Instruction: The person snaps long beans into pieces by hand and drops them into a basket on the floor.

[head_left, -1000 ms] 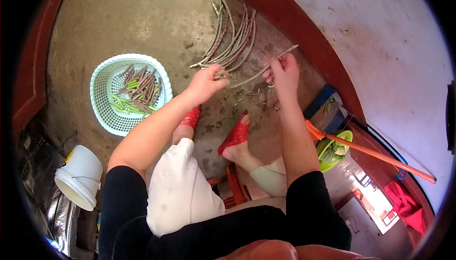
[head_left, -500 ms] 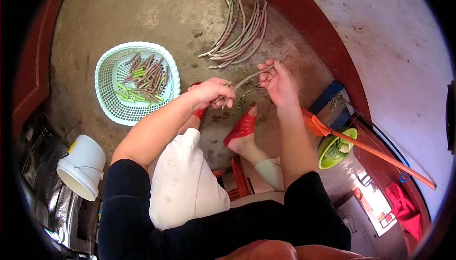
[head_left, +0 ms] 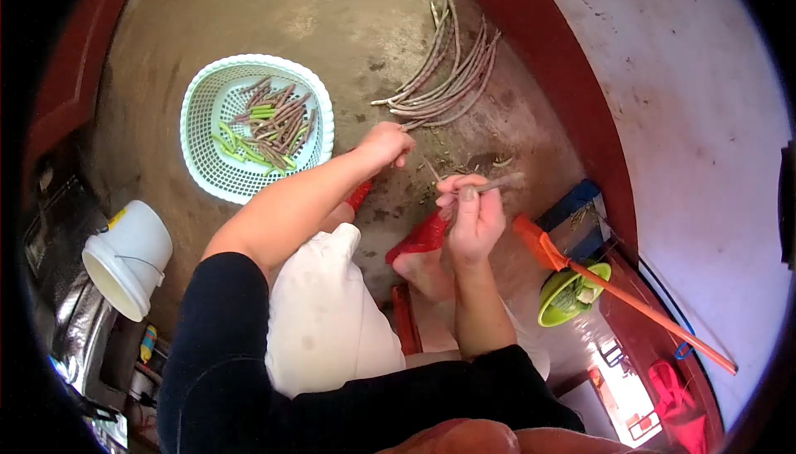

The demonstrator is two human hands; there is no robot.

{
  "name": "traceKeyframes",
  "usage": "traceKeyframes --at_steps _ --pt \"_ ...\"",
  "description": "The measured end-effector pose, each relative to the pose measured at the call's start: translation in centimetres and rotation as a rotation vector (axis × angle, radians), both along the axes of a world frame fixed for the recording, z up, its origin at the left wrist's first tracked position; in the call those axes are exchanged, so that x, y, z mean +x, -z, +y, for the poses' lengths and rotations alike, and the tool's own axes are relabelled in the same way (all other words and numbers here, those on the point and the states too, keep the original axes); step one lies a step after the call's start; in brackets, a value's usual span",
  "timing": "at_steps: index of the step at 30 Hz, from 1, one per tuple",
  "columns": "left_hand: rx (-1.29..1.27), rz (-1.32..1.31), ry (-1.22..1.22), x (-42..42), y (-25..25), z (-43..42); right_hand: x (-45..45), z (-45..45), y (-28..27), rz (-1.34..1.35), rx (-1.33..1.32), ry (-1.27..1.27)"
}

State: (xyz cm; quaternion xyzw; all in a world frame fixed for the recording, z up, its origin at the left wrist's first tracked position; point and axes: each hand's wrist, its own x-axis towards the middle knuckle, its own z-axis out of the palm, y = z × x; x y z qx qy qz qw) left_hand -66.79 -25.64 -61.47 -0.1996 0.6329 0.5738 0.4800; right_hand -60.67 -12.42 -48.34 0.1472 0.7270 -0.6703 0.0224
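Note:
My right hand [head_left: 474, 218] pinches a long bean [head_left: 502, 181] between thumb and fingers, above my red-shod foot. One end of the bean points right and is blurred; a thin piece sticks out to the upper left. My left hand [head_left: 386, 145] is closed, its fingers curled downward, and whatever may be inside them is hidden. It hovers between the basket and the bean pile. Short purple and green bean pieces [head_left: 278, 126] lie in a pale mint plastic basket [head_left: 192, 135] at left. Whole long beans [head_left: 452, 89] are heaped in a curve on the floor ahead.
Small scraps [head_left: 448, 160] litter the concrete floor before my feet. At left stands a white bucket [head_left: 137, 247]. To the right are a green bowl [head_left: 605, 273] holding leafy vegetable, an orange-handled tool [head_left: 655, 313] and a blue dustpan-like object [head_left: 587, 242] by the wall.
My hands have moved apart: the left is slightly up, the right lower and nearer my body with the bean. Previously the bean stretched between both hands. The view has shifted somewhat.

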Motion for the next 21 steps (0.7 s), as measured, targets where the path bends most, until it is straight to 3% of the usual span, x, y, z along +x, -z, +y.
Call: traceKeyframes --at_steps 2,4,5,9,17,20,21 --pt "0.075 -0.056 0.048 -0.4 -1.6 -0.6 -1.8 0.7 -1.4 -0.279 -0.181 0.119" --pt "0.531 -0.21 0.016 -0.5 -3.2 -0.5 -2.7 2.7 0.7 -0.397 -0.547 0.225" --pt "0.623 -0.355 0.085 -1.1 -4.4 -0.9 -2.8 3.2 1.8 -0.392 -0.545 0.233" --pt "0.738 -0.437 0.138 -0.9 -4.5 -0.8 -2.3 4.2 4.7 -0.527 -0.626 0.249" --pt "0.493 -0.305 0.253 0.0 -4.3 -0.4 -1.4 4.4 5.7 -0.519 -0.592 0.226" --pt "0.354 -0.201 0.226 0.6 -3.4 0.0 -1.4 4.6 5.8 -0.401 -0.575 0.306" --pt "0.253 -0.128 0.209 0.8 -2.9 0.2 -1.4 4.0 5.3 -0.385 -0.424 0.291"
